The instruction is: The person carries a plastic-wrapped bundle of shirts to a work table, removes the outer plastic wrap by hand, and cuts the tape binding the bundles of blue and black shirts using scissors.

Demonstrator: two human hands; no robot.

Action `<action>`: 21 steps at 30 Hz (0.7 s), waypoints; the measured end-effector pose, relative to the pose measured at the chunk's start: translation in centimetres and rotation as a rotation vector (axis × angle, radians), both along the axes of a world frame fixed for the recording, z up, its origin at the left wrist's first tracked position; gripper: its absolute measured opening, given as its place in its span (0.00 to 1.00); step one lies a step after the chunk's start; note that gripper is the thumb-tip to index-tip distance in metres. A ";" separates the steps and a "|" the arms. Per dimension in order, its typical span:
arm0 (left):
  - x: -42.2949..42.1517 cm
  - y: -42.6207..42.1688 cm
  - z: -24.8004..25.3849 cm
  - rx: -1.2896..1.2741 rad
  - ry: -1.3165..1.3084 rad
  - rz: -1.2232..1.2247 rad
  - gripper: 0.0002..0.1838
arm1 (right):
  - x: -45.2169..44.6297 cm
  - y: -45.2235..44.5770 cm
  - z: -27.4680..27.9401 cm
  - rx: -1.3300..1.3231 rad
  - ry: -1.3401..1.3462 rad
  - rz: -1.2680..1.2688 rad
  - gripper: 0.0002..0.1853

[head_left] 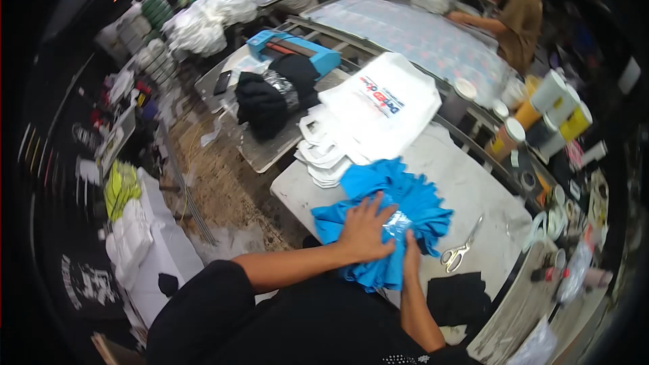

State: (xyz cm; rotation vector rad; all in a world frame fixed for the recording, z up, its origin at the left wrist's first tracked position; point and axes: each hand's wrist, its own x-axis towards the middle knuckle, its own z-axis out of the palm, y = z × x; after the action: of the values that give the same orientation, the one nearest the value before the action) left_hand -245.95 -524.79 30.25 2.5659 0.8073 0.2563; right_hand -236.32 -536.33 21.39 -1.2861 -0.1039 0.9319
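A gathered bundle of blue cloth (426, 206) lies on the near table, with clear shiny wrap (397, 223) around its middle. My left hand (365, 231) rests on top of the bundle, its fingers spread over the cloth beside the wrap. Against the bundle's near right side is my right hand (410, 258), holding the cloth edge; some of its fingers are hidden. Gold-handled scissors (462, 249) lie to the right. Just beyond the bundle sits a stack of white tote bags (378, 105) with red and blue print.
A wrapped black cloth bundle (253, 105) and a blue machine (324, 61) stand at the back left. Folded black cloth (460, 297) lies near my right forearm. Ink containers (507, 138) line the right. Across the long table (405, 27) stands another person (524, 13).
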 end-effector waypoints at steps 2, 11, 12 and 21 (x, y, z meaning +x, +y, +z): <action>1.5 -0.7 1.8 -0.070 -0.051 -0.028 0.41 | 3.0 -2.3 2.0 -0.028 -0.128 0.014 0.28; 11.4 -1.3 -6.5 -0.740 -0.721 -0.112 0.32 | 12.9 -1.5 13.2 -0.777 -1.247 0.014 0.34; 11.4 -1.0 -9.0 -0.864 -0.514 -0.133 0.32 | 14.4 -0.5 9.1 -0.913 -1.316 0.091 0.33; 0.6 19.9 -3.8 -0.472 -0.462 0.132 0.27 | 13.1 0.0 2.4 -1.009 -1.659 -0.153 0.31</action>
State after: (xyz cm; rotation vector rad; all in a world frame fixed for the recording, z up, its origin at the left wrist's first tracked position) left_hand -245.33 -504.93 26.49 1.9131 0.7500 0.5948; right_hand -223.18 -536.34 23.84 -2.6629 -0.8735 -0.5692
